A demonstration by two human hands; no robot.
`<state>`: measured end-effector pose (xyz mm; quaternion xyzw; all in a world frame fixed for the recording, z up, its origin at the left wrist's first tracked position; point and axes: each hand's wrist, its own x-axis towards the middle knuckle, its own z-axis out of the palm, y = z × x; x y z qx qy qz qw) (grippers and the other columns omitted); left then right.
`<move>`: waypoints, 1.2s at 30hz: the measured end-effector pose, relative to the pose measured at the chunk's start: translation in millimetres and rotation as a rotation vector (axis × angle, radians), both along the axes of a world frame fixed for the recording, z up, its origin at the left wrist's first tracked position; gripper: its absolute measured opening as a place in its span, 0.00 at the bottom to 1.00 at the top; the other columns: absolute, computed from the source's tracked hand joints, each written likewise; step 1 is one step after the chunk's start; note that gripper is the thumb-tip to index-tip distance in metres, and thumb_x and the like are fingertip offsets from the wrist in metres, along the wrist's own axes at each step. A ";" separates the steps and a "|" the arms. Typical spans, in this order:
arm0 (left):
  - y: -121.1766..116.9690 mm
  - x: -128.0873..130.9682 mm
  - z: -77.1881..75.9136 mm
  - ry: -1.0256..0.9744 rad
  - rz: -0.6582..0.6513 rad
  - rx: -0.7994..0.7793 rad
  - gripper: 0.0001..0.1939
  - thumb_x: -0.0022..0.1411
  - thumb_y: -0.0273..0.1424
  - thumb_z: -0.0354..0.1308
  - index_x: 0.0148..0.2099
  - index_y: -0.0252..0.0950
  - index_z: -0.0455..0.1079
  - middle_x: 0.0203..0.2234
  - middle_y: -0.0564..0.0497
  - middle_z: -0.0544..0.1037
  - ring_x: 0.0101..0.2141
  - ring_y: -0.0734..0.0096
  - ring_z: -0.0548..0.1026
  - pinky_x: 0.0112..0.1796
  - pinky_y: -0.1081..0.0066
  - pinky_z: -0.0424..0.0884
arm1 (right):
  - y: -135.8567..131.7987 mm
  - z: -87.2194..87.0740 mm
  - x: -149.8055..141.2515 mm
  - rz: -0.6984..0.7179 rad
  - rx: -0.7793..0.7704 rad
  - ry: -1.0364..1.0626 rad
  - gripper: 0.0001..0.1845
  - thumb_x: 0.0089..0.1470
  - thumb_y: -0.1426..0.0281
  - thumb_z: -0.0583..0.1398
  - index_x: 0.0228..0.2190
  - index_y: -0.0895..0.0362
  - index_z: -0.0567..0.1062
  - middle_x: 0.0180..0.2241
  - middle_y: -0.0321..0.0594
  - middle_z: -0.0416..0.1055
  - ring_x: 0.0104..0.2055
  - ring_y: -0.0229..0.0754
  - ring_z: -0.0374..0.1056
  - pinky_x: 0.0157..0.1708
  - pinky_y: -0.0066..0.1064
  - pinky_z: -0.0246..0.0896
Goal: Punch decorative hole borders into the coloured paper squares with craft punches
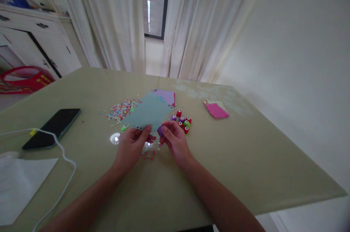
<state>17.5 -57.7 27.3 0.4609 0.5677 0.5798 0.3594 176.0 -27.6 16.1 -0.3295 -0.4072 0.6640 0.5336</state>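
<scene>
My left hand [133, 145] pinches the near edge of a pale green paper sheet [149, 112], holding it just above the table. My right hand [175, 139] is closed round a small purple punch [160, 130] set against the same edge of the sheet. Beyond my right hand lies a cluster of several small punches [182, 120] in red, purple and green. A heap of coloured paper bits [122, 109] lies left of the sheet, and a few more bits [149, 155] sit under my hands.
A purple sheet [166, 96] lies behind the green one. Pink paper pieces [217, 109] sit to the right. A black phone [52, 127], a white cable [65, 161] and a white sheet [19, 184] are at the left of the olive table [246, 159]. Curtains hang behind.
</scene>
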 end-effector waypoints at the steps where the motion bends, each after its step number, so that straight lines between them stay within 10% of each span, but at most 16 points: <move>1: -0.9 0.0 0.7 0.009 0.002 -0.002 0.17 0.59 0.46 0.67 0.28 0.38 0.78 0.20 0.48 0.84 0.21 0.61 0.82 0.25 0.68 0.78 | -2.7 -0.2 -0.2 0.002 -0.013 0.001 0.24 0.46 0.53 0.77 0.37 0.53 0.77 0.32 0.32 0.75 0.24 0.35 0.69 0.26 0.29 0.66; 36: -0.3 -4.2 -2.8 0.000 -0.196 -0.146 0.13 0.59 0.41 0.67 0.29 0.38 0.80 0.21 0.52 0.84 0.22 0.66 0.81 0.23 0.73 0.73 | -9.3 1.7 10.2 0.056 -0.178 -0.132 0.21 0.43 0.59 0.79 0.34 0.55 0.80 0.30 0.34 0.76 0.29 0.36 0.66 0.30 0.27 0.57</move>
